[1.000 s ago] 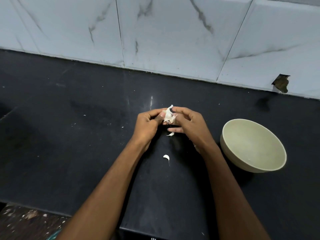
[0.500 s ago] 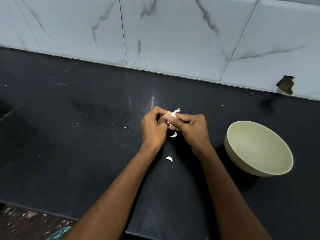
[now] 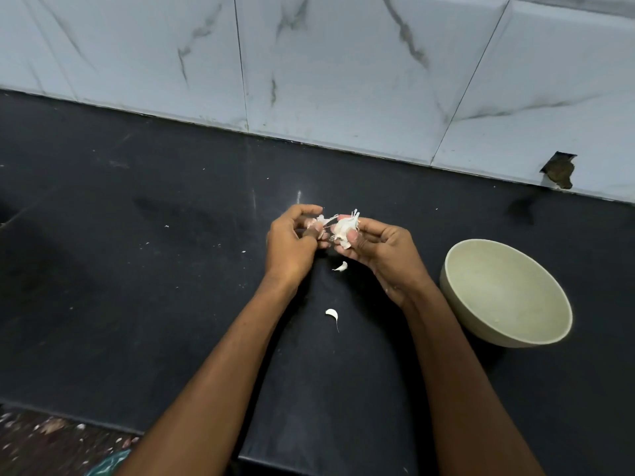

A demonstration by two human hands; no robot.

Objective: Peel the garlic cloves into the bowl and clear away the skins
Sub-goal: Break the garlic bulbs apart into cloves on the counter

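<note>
We find nothing to read here — no word, label, brand or number. The bowl [image 3: 508, 293], the counter [image 3: 137, 269] and the wall tiles [image 3: 343, 63] all stand unmarked.

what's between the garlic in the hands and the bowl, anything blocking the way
Nothing visible. The garlic is held in the right hand, with the left hand pulling at its skin. The bowl stands open to the right, with only bare counter between.
</note>
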